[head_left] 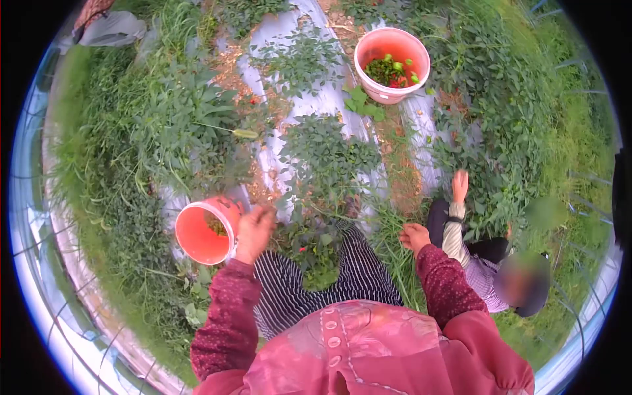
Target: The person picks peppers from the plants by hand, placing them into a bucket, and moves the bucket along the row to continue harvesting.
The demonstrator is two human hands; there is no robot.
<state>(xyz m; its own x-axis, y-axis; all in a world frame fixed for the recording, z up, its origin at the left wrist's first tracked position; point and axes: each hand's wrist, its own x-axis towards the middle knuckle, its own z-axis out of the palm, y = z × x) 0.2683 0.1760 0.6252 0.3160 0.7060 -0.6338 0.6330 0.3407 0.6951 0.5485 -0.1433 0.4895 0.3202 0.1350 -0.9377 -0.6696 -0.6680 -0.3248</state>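
My left hand [255, 234] is just right of a tilted pink bucket [197, 232], its curled fingers slightly blurred. Some green produce lies inside that bucket. Over the grass by my right knee, my right hand [415, 237] is closed, thumb and fingers drawn together; what either hand holds, if anything, I cannot tell. Between my striped trouser legs [280, 283] grows a leafy pepper plant [320, 260] with a small red spot among its leaves. Ahead of me stands another low pepper plant [329, 155].
A second pink bucket [393, 92] with green and red peppers stands ahead on plastic mulch [421, 135]. At right a person [487, 270] crouches, one hand [460, 186] stretched toward the plants. Another person's clothing [112, 29] shows at top left. Dense plants flank the rows.
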